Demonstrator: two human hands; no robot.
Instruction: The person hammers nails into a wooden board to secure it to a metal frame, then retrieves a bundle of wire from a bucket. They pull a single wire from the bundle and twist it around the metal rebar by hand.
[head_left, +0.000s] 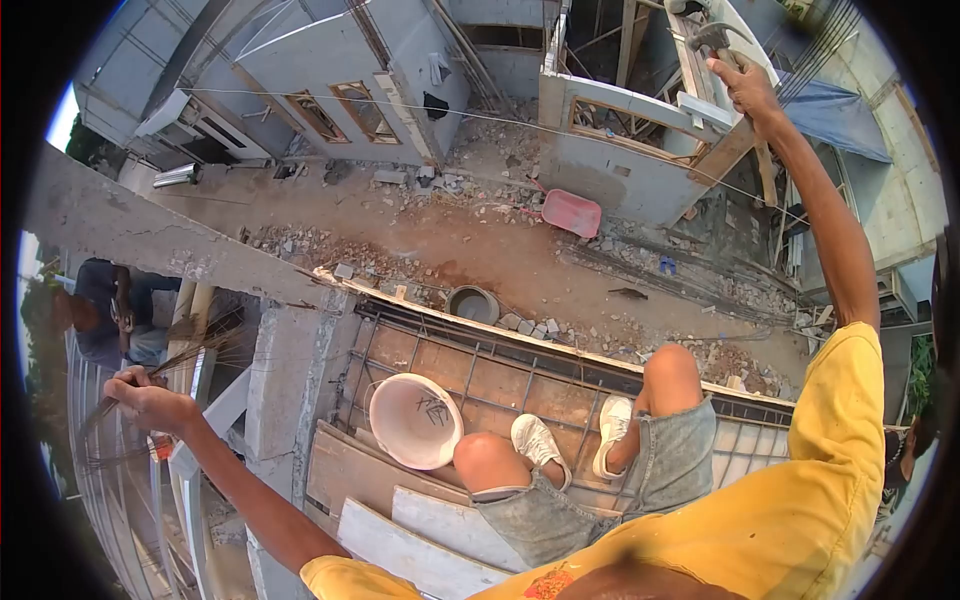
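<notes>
At the far left, my left hand point(155, 402) is closed around a bundle of thin tie wires point(212, 348), whose loose ends fan out on both sides of the fist. My right hand point(745, 88) is raised at the upper right, with its fingers wrapped round a hammer point(766, 175). The hammer's metal head shows above the fist and its wooden handle hangs below. Between the two arms, a whitish bucket point(416, 422) with dark marks inside stands beside my knee. Under my shoes lies a grid of steel rebar point(480, 362) over wooden boards.
Another person point(112, 312) is at the left, beyond my left hand. A timber edge point(560, 342) borders the rebar, with a drop to the ground. Down there are a red wheelbarrow tray point(572, 213), a round tub point(472, 305) and rubble. Loose boards point(440, 528) lie near my legs.
</notes>
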